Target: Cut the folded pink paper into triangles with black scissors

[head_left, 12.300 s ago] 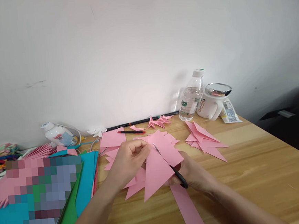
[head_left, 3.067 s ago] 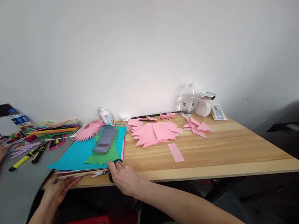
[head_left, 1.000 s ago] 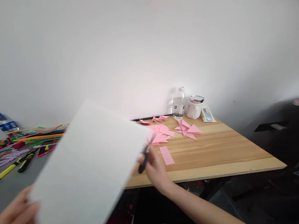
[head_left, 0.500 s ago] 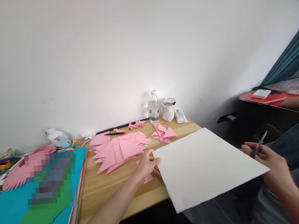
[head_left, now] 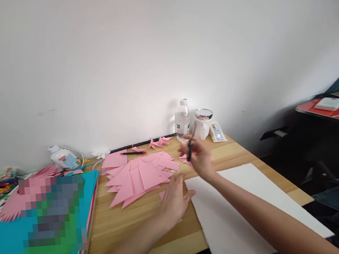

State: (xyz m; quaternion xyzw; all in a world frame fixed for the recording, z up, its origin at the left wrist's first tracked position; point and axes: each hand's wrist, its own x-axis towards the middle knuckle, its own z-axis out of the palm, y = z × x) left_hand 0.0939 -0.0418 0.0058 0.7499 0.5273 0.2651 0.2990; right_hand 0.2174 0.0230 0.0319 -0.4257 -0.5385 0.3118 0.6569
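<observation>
A white board (head_left: 266, 197) lies flat on the wooden table, its near corner reaching past the front edge. By its left edge, my left hand (head_left: 175, 199) has its fingers stretched and apart, the thumb at the board's corner. My right hand (head_left: 201, 157) is raised over the board's far left part, closed around black-handled scissors (head_left: 190, 149) with the blades pointing up. Pink paper pieces (head_left: 186, 158) are partly hidden behind that hand. Left of my left hand spreads a pile of folded pink paper (head_left: 139, 176).
A water bottle (head_left: 183, 122), a white mug (head_left: 202, 126) and a small packet (head_left: 217, 132) stand near the wall. Coloured sheets (head_left: 8, 237) and a white bottle (head_left: 63, 157) are at the left. A red table (head_left: 317, 109) stands at the far right.
The white board has come down from being held up onto the table. My left hand has let go of its edge. My right hand has swung left across it with the scissors.
</observation>
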